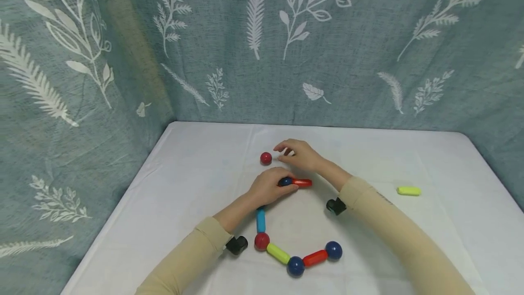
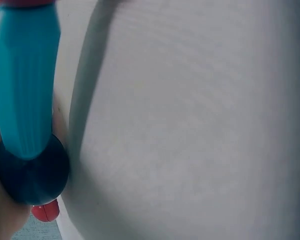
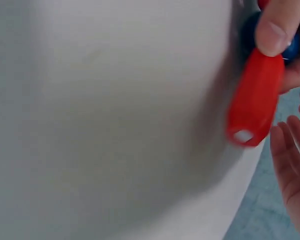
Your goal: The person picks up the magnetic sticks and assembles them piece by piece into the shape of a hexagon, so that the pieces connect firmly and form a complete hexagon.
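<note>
My left hand (image 1: pixel 272 185) grips a dark blue ball (image 1: pixel 285 181) between thumb and fingers, with a red rod (image 1: pixel 303 183) sticking out to the right. In the right wrist view the left thumb lies at the join of ball and red rod (image 3: pixel 255 100). Beyond it, my right hand (image 1: pixel 300 155) has its fingers loosely bent and holds nothing, its fingertips just right of a red ball (image 1: pixel 266 158). A light blue rod (image 1: pixel 261 220) runs from below the left wrist to another red ball (image 1: pixel 262 241). The left wrist view shows this rod (image 2: pixel 25 80) meeting a dark blue ball (image 2: pixel 32 172).
From the nearer red ball, a chain continues through a yellow-green rod (image 1: pixel 278 254), a blue ball (image 1: pixel 295 266), a red rod (image 1: pixel 315 258) and a blue ball (image 1: pixel 333 250). A loose yellow-green rod (image 1: pixel 409 190) lies right on the white-covered table (image 1: pixel 196 163). A leaf-patterned curtain (image 1: pixel 229 44) hangs behind.
</note>
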`<state>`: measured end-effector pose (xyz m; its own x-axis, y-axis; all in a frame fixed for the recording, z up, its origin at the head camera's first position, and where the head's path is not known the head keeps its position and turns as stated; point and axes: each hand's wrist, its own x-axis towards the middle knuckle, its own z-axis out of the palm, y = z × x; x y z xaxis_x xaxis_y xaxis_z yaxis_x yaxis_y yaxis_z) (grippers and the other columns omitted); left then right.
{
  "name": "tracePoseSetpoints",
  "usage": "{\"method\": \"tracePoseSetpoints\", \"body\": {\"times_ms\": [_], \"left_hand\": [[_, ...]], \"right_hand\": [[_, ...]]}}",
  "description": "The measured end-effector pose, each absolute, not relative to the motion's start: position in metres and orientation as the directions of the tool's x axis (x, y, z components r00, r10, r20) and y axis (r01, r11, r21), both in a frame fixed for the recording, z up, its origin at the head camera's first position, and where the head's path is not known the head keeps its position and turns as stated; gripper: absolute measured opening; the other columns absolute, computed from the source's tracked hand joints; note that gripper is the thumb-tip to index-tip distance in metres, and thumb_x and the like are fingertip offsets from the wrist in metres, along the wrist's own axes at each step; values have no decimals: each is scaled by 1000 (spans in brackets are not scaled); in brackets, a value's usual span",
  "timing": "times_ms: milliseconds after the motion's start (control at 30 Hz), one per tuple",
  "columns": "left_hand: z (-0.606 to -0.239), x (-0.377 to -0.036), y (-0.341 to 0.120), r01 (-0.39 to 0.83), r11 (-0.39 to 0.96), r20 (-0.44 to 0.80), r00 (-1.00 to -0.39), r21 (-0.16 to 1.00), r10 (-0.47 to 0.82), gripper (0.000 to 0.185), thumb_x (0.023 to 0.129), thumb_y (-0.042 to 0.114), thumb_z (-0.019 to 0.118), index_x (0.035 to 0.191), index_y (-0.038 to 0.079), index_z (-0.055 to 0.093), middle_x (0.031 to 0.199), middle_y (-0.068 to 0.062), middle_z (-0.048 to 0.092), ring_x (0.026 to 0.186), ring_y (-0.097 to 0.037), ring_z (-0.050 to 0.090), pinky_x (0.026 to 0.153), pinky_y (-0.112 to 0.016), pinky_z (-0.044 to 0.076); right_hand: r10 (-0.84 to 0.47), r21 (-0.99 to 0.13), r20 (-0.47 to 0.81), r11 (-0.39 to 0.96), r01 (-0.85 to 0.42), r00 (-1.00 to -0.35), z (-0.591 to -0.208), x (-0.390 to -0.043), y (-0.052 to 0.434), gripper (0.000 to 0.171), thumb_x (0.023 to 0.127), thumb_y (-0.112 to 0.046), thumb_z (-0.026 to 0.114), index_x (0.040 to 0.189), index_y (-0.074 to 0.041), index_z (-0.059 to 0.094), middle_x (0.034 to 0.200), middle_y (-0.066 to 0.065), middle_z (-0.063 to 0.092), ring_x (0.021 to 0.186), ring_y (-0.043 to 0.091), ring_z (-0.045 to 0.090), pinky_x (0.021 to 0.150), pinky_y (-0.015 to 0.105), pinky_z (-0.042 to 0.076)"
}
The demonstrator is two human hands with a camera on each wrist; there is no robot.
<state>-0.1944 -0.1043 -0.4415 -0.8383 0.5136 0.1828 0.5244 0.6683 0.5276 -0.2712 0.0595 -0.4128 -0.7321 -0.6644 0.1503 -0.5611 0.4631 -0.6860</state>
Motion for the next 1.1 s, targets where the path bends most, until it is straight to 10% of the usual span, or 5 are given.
{"method": "tracePoseSetpoints", "body": {"times_ms": [333, 1100], "left_hand": [[-444, -192, -104, 550, 663, 203, -825, 508, 528, 25, 91, 29, 70, 110, 12, 70, 106, -2, 68, 99, -17, 61, 83, -33, 50], [-447, -195, -103, 498, 671, 176, -854, 549, 489, 25, 91, 30, 71, 111, 15, 71, 108, -1, 68, 99, -16, 61, 87, -33, 49]], "right_hand": [[-758, -591, 13, 520, -616, -652, -410, -284, 24, 37, 92, -8, 67, 129, -6, 62, 131, 13, 58, 116, 28, 56, 98, 37, 44], [-532, -777, -70, 560, -289, -844, -424, -223, 162, 43, 94, -25, 66, 131, -5, 60, 124, 15, 63, 113, 31, 60, 92, 47, 49]]}}
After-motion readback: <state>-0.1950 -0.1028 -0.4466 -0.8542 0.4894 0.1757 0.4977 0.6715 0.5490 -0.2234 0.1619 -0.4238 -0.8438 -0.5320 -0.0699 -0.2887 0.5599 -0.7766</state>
